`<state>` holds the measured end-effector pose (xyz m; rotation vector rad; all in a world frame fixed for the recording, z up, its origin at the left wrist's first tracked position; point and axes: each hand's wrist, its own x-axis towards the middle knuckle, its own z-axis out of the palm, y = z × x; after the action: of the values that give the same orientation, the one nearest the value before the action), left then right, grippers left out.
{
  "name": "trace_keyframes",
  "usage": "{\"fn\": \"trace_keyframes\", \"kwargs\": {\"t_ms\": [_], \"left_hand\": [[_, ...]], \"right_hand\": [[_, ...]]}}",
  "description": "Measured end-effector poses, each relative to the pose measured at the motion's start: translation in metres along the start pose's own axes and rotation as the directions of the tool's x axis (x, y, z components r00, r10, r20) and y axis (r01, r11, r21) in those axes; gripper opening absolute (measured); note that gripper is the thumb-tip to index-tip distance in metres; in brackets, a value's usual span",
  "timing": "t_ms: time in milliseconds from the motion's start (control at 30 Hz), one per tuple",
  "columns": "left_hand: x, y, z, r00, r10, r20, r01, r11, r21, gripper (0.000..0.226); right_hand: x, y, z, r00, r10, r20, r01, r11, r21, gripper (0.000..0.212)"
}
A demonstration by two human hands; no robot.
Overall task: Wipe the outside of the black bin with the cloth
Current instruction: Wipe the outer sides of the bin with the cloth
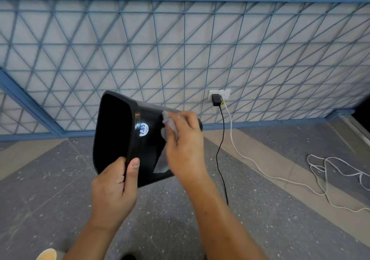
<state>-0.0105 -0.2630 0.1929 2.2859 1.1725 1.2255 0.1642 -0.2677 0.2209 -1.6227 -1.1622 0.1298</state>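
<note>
The black bin [147, 151] is held in the air on its side, its mouth turned left and its base toward the wall. A round blue-and-white sticker [143, 129] sits on its outer wall near the rim. My left hand [114, 187] grips the lower rim, thumb on the outside and fingers inside. My right hand [185, 147] holds a grey cloth [169, 123] and presses it against the bin's outer side wall. Most of the cloth is hidden under my palm.
A wall with a blue lattice grille [180, 49] stands close behind the bin. A black adapter [215, 100] sits in a wall socket, its black cable and a white cable [280, 177] trailing over the speckled grey floor at right. A pale cup rim [47, 254] shows bottom left.
</note>
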Motion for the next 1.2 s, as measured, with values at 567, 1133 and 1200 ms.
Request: {"fn": "trace_keyframes", "kwargs": {"t_ms": [567, 1133, 1200], "left_hand": [[-0.001, -0.003, 0.006, 0.988, -0.151, -0.008, 0.151, 0.986, -0.065, 0.054], [0.003, -0.004, 0.016, 0.942, -0.329, 0.061, 0.334, 0.912, -0.24, 0.075], [0.003, -0.004, 0.014, 0.948, -0.297, 0.118, 0.318, 0.915, -0.248, 0.085]], "right_hand": [[-0.006, 0.035, -0.034, 0.961, 0.272, -0.046, -0.275, 0.956, -0.1, 0.032], [-0.012, 0.057, -0.041, 0.888, 0.413, -0.204, -0.41, 0.91, 0.058, 0.034], [0.002, 0.068, -0.048, 0.782, 0.601, -0.165, -0.565, 0.795, 0.222, 0.03]]}}
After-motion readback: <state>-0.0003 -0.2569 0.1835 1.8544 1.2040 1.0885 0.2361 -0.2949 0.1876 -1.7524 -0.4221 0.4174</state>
